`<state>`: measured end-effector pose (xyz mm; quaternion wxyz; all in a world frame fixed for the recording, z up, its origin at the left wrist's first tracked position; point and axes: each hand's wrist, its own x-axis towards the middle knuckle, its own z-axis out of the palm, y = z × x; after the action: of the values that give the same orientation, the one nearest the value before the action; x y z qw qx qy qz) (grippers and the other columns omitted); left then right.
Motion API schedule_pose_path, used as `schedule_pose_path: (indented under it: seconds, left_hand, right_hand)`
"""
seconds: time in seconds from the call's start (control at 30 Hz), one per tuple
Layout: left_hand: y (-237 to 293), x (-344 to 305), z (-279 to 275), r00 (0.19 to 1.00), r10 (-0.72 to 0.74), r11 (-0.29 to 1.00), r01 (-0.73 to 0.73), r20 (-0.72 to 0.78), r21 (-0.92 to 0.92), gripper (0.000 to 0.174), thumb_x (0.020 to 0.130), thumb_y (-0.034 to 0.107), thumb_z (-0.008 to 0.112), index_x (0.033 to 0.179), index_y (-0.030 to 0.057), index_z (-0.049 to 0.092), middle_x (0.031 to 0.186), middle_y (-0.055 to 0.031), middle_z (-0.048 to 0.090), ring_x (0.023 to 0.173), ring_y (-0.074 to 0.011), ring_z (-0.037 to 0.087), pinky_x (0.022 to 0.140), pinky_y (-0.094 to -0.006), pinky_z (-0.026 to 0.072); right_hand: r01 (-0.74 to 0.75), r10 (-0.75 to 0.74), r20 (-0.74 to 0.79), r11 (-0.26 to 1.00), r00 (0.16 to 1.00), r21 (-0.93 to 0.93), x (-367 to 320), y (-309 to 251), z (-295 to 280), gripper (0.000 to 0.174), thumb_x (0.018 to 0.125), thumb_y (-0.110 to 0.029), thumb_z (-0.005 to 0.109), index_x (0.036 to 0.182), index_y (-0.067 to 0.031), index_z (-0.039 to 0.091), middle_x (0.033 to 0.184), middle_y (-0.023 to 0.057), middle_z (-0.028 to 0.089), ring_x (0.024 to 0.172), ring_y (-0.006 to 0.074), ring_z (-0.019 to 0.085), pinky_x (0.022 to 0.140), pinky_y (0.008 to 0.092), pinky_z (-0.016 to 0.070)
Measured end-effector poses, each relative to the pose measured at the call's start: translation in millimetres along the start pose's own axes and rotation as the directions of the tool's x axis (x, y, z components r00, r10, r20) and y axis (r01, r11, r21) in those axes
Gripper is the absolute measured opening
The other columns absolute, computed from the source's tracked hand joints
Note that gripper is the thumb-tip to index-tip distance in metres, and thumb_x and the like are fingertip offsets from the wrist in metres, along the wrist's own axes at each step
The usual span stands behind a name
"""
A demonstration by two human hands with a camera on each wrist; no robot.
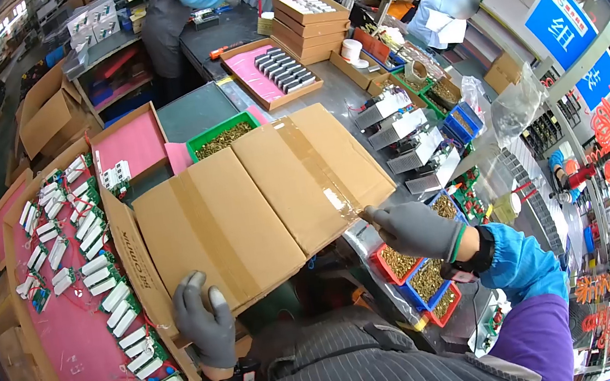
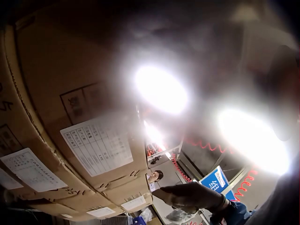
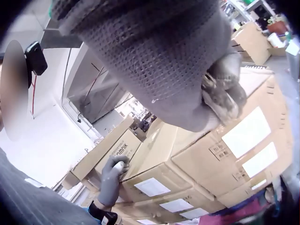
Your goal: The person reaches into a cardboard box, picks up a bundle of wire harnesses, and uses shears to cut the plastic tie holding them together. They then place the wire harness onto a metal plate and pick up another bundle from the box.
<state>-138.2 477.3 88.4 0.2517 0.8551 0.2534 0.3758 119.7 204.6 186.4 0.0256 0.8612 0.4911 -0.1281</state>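
Note:
Two brown cardboard boxes point(image 1: 218, 229) with tape along their tops lie side by side in front of the person, a seam between them. White labels point(image 3: 152, 186) show on their sides in the right wrist view. The gloved left hand point(image 1: 208, 320) holds the near left corner, fingers bent at the edge. At the near right corner, the gloved right hand point(image 1: 420, 231) grips the other box's edge between thumb and fingers. In the left wrist view the labelled box sides fill the left, and the right hand point(image 2: 190, 196) shows at their far corner.
At left, a large open carton point(image 1: 73, 360) holds many white-and-green parts on pink lining. A green bin point(image 1: 195, 145) of small brass-coloured parts sits behind the boxes. Red and blue bins point(image 1: 431, 282) are at right, below metal-finned units point(image 1: 401, 128). Other people work farther back.

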Motion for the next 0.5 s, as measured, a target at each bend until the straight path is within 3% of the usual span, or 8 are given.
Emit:
schedule_pose_path:
  seconds: [0.1, 0.17, 0.2, 0.23, 0.37, 0.5]
  left_hand:
    - [0.1, -0.4, -0.1, 1.0, -0.002, 1.0, 0.002, 0.003, -0.006, 0.025, 0.087, 0.01, 0.059, 0.107, -0.0042, 0.063, 0.105, -0.023, 0.064, 0.1, -0.0422, 0.062, 0.089, -0.0486, 0.0498]
    - [0.0, -1.4, -0.5, 1.0, -0.01, 1.0, 0.01, 0.004, -0.007, 0.025, 0.087, 0.011, 0.059, 0.107, -0.0043, 0.063, 0.105, -0.0229, 0.064, 0.1, -0.0423, 0.062, 0.089, -0.0487, 0.0498]
    - [0.2, -1.4, -1.2, 1.0, -0.001, 1.0, 0.0, 0.015, 0.005, 0.025, 0.087, 0.006, 0.057, 0.109, -0.0053, 0.061, 0.107, -0.0226, 0.064, 0.101, -0.0408, 0.062, 0.089, -0.0468, 0.0502]
    - [0.7, -1.4, -1.6, 1.0, 0.009, 1.0, -0.009, 0.026, 0.018, 0.026, 0.087, 0.002, 0.055, 0.11, -0.0063, 0.06, 0.108, -0.0222, 0.063, 0.101, -0.0393, 0.062, 0.09, -0.0449, 0.0506]
    - [2.9, -0.2, -0.2, 1.0, -0.001, 1.0, 0.0, 0.019, 0.018, 0.026, 0.087, 0.003, 0.055, 0.11, -0.006, 0.06, 0.108, -0.0221, 0.063, 0.101, -0.0393, 0.062, 0.09, -0.0454, 0.0503]
    - [4.7, 0.7, -0.9, 1.0, -0.006, 1.0, 0.006, 0.02, 0.026, 0.025, 0.087, 0.004, 0.056, 0.11, -0.0056, 0.061, 0.107, -0.0217, 0.063, 0.1, -0.0395, 0.062, 0.09, -0.0456, 0.0496]
  right_hand:
    - [0.129, -0.123, -0.099, 0.99, 0.987, 0.051, -8.0, 1.8, -2.1, 0.03, 0.085, -0.01, 0.058, 0.115, -0.0027, 0.058, 0.081, 0.016, 0.065, 0.075, 0.0368, 0.066, 0.063, 0.0473, 0.0528]
    - [0.316, -0.322, -0.133, 0.946, 0.937, -0.067, -11.5, -1.0, -5.0, 0.036, 0.085, -0.013, 0.06, 0.12, -0.0062, 0.059, 0.089, 0.0093, 0.063, 0.083, 0.0303, 0.066, 0.064, 0.0431, 0.053]
    - [0.318, -0.324, -0.131, 0.946, 0.937, -0.066, -11.3, -0.1, -3.3, 0.036, 0.085, -0.013, 0.06, 0.12, -0.0062, 0.059, 0.089, 0.0093, 0.063, 0.083, 0.0303, 0.066, 0.064, 0.0431, 0.053]
    - [0.365, -0.392, -0.138, 0.912, 0.91, -0.188, -10.2, 2.0, -0.4, 0.036, 0.085, -0.014, 0.06, 0.121, -0.0077, 0.059, 0.089, 0.0069, 0.061, 0.082, 0.0267, 0.065, 0.063, 0.0408, 0.0523]
    - [0.43, -0.525, -0.099, 0.779, 0.846, -0.457, -4.3, 10.6, 8.3, 0.038, 0.087, -0.017, 0.057, 0.124, -0.0092, 0.059, 0.087, 0.0033, 0.057, 0.076, 0.0187, 0.062, 0.059, 0.0342, 0.0492]
    - [0.466, -0.568, -0.095, 0.749, 0.817, -0.47, -3.3, 21.3, 14.4, 0.039, 0.086, -0.019, 0.057, 0.124, -0.0082, 0.057, 0.087, 0.0022, 0.056, 0.073, 0.0169, 0.061, 0.058, 0.0322, 0.0476]
